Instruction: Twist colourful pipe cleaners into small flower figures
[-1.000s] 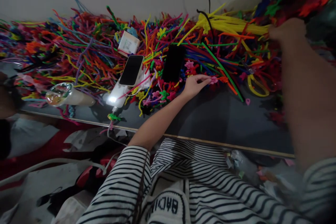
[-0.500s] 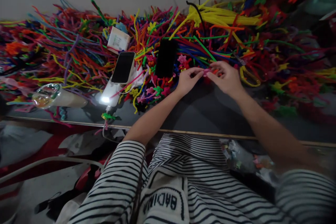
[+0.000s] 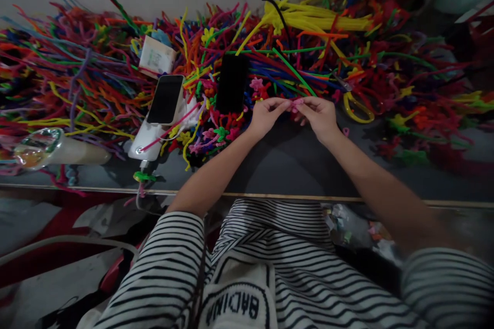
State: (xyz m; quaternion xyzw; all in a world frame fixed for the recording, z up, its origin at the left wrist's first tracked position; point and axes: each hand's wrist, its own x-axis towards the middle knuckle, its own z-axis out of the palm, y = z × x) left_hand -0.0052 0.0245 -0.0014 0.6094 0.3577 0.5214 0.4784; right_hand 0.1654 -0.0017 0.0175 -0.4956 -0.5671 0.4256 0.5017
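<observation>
Between my fingertips, over the near edge of the pile, is a small pink pipe-cleaner piece point(image 3: 296, 105), possibly a flower; its exact shape is partly hidden by my fingers. My left hand point(image 3: 267, 116) pinches it from the left with thumb and forefinger. From the right, my right hand point(image 3: 319, 117) pinches the same piece, its other fingers curled below. A black phone point(image 3: 232, 84) lies on the pile just left of my hands. Yellow-handled scissors point(image 3: 357, 108) rest to the right of my right hand.
Loose pipe cleaners point(image 3: 116, 61) and small flowers cover the back of the dark table point(image 3: 266, 169). At left are a lidded drink cup point(image 3: 83, 151) lying on its side, a white phone point(image 3: 166, 98) on a power bank point(image 3: 145, 143), and a small box point(image 3: 157, 56).
The view has shifted, so the table things sit further left. Both hands stay together on the pink piece, the right hand's fingers now more bent downward. The power bank's light has gone dark.
</observation>
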